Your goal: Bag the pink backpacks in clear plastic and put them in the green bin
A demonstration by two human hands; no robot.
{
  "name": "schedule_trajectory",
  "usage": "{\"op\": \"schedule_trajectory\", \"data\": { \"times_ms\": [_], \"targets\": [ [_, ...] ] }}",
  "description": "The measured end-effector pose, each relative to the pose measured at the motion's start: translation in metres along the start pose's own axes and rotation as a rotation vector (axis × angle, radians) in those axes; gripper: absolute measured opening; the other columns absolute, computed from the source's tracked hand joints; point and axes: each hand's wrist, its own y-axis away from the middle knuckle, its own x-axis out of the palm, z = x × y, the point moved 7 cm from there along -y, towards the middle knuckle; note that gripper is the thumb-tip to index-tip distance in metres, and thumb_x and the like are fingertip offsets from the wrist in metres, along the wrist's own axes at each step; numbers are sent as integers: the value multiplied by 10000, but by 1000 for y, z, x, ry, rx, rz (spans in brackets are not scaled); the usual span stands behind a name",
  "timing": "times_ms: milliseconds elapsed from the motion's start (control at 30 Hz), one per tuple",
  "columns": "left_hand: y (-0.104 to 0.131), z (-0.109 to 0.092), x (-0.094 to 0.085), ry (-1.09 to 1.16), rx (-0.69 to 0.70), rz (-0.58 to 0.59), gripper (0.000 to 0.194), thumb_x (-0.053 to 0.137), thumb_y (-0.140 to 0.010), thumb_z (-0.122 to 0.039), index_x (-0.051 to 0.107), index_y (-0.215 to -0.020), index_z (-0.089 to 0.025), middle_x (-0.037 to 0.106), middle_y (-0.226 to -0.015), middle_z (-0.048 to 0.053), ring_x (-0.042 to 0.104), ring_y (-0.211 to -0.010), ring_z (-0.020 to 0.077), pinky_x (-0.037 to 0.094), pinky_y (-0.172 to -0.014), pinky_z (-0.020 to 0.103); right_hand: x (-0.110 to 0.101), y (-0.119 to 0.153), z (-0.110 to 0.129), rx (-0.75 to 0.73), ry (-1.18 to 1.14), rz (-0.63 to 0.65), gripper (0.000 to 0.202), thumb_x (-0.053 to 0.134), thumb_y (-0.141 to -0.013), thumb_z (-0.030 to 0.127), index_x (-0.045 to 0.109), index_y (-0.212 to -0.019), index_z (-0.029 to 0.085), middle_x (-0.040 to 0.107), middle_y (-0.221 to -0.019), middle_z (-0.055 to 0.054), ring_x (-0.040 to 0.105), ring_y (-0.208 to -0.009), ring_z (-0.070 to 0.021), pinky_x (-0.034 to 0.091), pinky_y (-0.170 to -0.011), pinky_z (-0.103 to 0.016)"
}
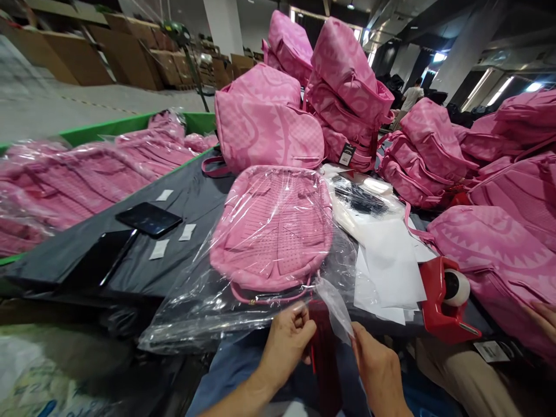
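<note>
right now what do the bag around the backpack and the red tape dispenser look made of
The clear bag around the pink backpack looks like thin glossy plastic film: see-through, creased, with bright glare streaks. The left hand and right hand pinch its open end. The red tape dispenser looks like hard moulded plastic, smooth with a dull sheen; I can't rule out painted metal.

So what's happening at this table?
A person's left hand and right hand pinch the open end of a clear plastic bag that holds a pink backpack lying on the dark table. Loose pink backpacks are piled behind and to the right, and bagged ones lie to the left. A red tape dispenser sits beside the right hand.
</note>
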Motion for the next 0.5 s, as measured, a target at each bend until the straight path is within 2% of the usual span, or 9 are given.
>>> {"op": "schedule_trajectory", "data": {
  "times_ms": [133,267,400,433,500],
  "targets": [
    [-5,-21,-9,71,-87,116,219,589,-597,-411,475,-600,-224,537,-410,-42,526,-300,148,383,-309,210,-3,-12,2,38,-41,-9,435,284,-1114,260,682,-972,156,685,-670,-12,659,-522,-134,382,-505,-255],
    [-11,-35,-13,182,-141,86,249,621,-530,-353,411,-559,-223,500,-418,-66,496,-320,108,352,-320,178,6,-15,1,117,-153,56,421,292,-1109,285,668,-946,188,671,-651,1,669,-535,-145,364,-500,-251],
    [-8,-27,2,150,-158,173,253,604,-561,-407,426,-599,-231,511,-427,-59,486,-315,126,376,-315,212,17,-7,-6,193,-316,178,438,276,-1106,343,674,-996,198,693,-708,-6,674,-566,-150,403,-526,-228],
    [-7,-23,3,93,-133,172,247,587,-572,-420,426,-602,-234,503,-423,-58,482,-314,131,376,-313,220,18,-5,-9,224,-370,222,433,288,-1105,362,672,-981,206,685,-703,3,665,-563,-144,416,-534,-218],
    [-9,-16,0,-73,-28,98,222,566,-587,-404,422,-588,-234,472,-429,-64,470,-329,120,364,-322,210,17,-3,-16,277,-435,271,396,332,-1098,384,668,-971,218,679,-706,15,659,-572,-136,437,-551,-204]
  ]
}}
